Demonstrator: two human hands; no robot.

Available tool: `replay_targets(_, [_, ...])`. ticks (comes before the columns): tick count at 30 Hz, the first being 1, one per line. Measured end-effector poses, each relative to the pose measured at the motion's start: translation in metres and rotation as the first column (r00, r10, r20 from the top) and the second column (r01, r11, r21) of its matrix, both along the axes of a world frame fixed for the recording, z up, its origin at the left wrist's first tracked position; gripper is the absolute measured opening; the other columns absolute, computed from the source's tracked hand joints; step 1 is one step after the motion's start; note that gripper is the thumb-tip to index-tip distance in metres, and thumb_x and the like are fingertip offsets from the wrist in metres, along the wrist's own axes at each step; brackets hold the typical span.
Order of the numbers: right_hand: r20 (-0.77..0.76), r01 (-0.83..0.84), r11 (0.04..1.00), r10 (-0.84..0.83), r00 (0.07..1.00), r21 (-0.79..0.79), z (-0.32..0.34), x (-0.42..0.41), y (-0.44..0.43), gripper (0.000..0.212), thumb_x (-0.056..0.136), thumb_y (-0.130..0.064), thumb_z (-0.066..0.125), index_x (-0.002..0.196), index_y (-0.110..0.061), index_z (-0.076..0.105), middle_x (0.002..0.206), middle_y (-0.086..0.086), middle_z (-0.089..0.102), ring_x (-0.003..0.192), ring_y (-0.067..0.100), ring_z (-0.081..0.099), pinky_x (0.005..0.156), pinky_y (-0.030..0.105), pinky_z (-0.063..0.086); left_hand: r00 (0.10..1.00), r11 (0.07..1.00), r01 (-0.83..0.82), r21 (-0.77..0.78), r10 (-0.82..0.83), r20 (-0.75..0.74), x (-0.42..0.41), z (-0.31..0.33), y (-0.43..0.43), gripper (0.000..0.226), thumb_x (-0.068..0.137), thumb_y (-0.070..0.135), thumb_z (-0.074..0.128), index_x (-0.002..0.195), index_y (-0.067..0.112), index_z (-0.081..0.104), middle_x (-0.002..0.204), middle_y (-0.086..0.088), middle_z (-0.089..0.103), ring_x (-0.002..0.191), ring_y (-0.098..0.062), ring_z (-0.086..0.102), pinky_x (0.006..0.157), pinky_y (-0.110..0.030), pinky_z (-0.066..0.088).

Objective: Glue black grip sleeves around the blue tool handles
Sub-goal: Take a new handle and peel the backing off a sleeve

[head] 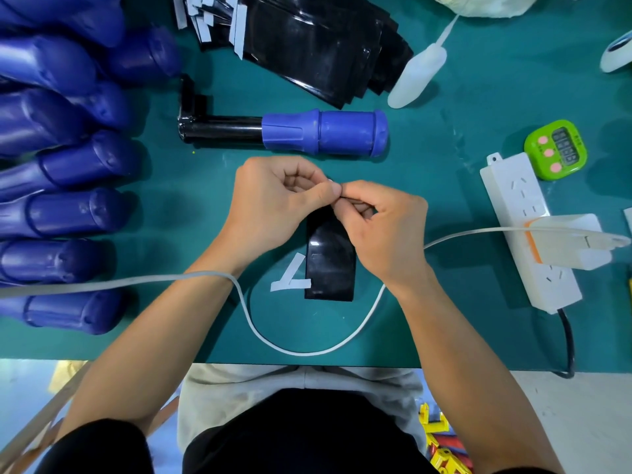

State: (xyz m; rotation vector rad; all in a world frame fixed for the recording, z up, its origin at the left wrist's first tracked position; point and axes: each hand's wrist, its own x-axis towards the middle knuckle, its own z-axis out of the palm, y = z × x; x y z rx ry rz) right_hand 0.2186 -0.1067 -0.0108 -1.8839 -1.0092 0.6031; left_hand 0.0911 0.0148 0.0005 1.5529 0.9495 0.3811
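A glossy black grip sleeve (pixel 330 265) lies flat on the green table in front of me. My left hand (pixel 273 203) and my right hand (pixel 383 227) meet at its far end, and both pinch that edge with thumb and fingertips. A white backing strip (pixel 292 278) curls off the sleeve's left side. Just beyond the hands a blue tool handle (pixel 325 133) on a black shaft lies sideways. A stack of black sleeves (pixel 318 46) with white strips sits at the back.
Several blue handles (pixel 68 159) are piled on the left. A white glue bottle (pixel 417 77) lies at the back right. On the right stand a green timer (pixel 555 148) and a white power strip (pixel 526 230). A white cable (pixel 307 352) loops across the near table.
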Motion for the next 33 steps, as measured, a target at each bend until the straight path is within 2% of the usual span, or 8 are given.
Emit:
replay_targets(5, [0.016, 0.003, 1.000, -0.003, 1.000, 0.009, -0.001, 0.002, 0.002, 0.011, 0.093, -0.015, 0.073, 0.085, -0.011, 0.079, 0.064, 0.010, 0.063, 0.059, 0.030, 0.053, 0.057, 0.044, 0.048, 0.999, 0.999, 0.019, 0.035, -0.018, -0.028, -0.002, 0.000, 0.002, 0.011, 0.089, 0.019, 0.083, 0.082, 0.027, 0.080, 0.071, 0.003, 0.076, 0.061, -0.015, 0.066, 0.056, -0.025, 0.055])
replay_targets(9, [-0.040, 0.033, 0.999, -0.032, 0.999, 0.028, 0.000, 0.002, 0.003, 0.008, 0.090, -0.009, 0.074, 0.085, -0.011, 0.080, 0.064, 0.003, 0.064, 0.059, 0.024, 0.053, 0.058, 0.041, 0.048, 0.996, 0.959, -0.017, 0.283, 0.041, -0.081, -0.005, 0.001, -0.004, 0.015, 0.088, 0.021, 0.082, 0.082, 0.035, 0.080, 0.078, 0.018, 0.076, 0.066, -0.002, 0.066, 0.065, -0.022, 0.054])
replay_targets(10, [-0.052, 0.041, 0.999, -0.039, 0.998, 0.030, 0.001, 0.002, 0.003, 0.008, 0.090, -0.010, 0.074, 0.087, -0.012, 0.081, 0.065, 0.001, 0.066, 0.059, 0.022, 0.055, 0.059, 0.040, 0.049, 0.995, 0.909, -0.011, 0.416, 0.051, -0.086, -0.006, 0.002, -0.005, 0.010, 0.088, 0.023, 0.082, 0.084, 0.033, 0.082, 0.080, 0.018, 0.077, 0.065, -0.005, 0.066, 0.066, -0.026, 0.056])
replay_targets(13, [-0.063, 0.036, 0.999, -0.034, 0.997, 0.022, 0.001, 0.003, 0.003, 0.009, 0.091, -0.011, 0.073, 0.090, -0.012, 0.082, 0.067, 0.005, 0.069, 0.059, 0.027, 0.058, 0.060, 0.042, 0.051, 0.999, 0.623, 0.020, 0.782, 0.019, -0.041, -0.006, -0.002, -0.008, 0.006, 0.092, 0.023, 0.083, 0.087, 0.021, 0.085, 0.082, 0.006, 0.080, 0.064, -0.021, 0.071, 0.058, -0.037, 0.055])
replay_targets(15, [-0.048, 0.023, 1.000, -0.022, 0.999, 0.021, 0.001, 0.004, 0.003, 0.010, 0.092, -0.009, 0.072, 0.090, -0.011, 0.081, 0.067, 0.006, 0.068, 0.059, 0.028, 0.057, 0.060, 0.043, 0.050, 1.000, 0.525, 0.019, 0.851, 0.000, -0.023, -0.006, -0.006, -0.009, 0.009, 0.095, 0.022, 0.081, 0.088, 0.018, 0.086, 0.084, 0.003, 0.080, 0.066, -0.024, 0.074, 0.054, -0.040, 0.055])
replay_targets(17, [-0.015, 0.011, 1.000, -0.010, 1.000, 0.020, 0.002, 0.004, 0.003, 0.010, 0.093, -0.008, 0.071, 0.091, -0.009, 0.081, 0.068, 0.007, 0.068, 0.060, 0.027, 0.057, 0.061, 0.043, 0.050, 1.000, 0.484, 0.024, 0.875, 0.003, -0.030, -0.005, -0.006, -0.010, 0.009, 0.095, 0.020, 0.080, 0.090, 0.016, 0.086, 0.086, 0.003, 0.081, 0.066, -0.024, 0.074, 0.053, -0.039, 0.055])
replay_targets(26, [0.218, -0.050, 0.999, 0.044, 0.975, 0.022, 0.003, 0.001, 0.001, 0.012, 0.097, -0.003, 0.069, 0.095, -0.005, 0.081, 0.068, 0.007, 0.063, 0.062, 0.022, 0.054, 0.060, 0.034, 0.047, 0.998, 0.516, 0.054, 0.855, -0.017, -0.053, -0.005, -0.007, -0.013, 0.010, 0.094, 0.016, 0.077, 0.089, 0.012, 0.085, 0.081, -0.001, 0.080, 0.068, -0.024, 0.075, 0.056, -0.039, 0.057])
replay_targets(33, [0.257, -0.039, 0.999, 0.028, 0.966, 0.035, 0.002, -0.001, 0.002, 0.012, 0.098, -0.006, 0.070, 0.098, -0.007, 0.082, 0.066, 0.005, 0.062, 0.060, 0.019, 0.052, 0.057, 0.030, 0.045, 0.997, 0.556, -0.033, 0.831, 0.071, -0.008, -0.001, -0.011, -0.018, 0.006, 0.089, 0.011, 0.081, 0.085, 0.011, 0.085, 0.076, 0.000, 0.079, 0.061, -0.018, 0.071, 0.052, -0.035, 0.056])
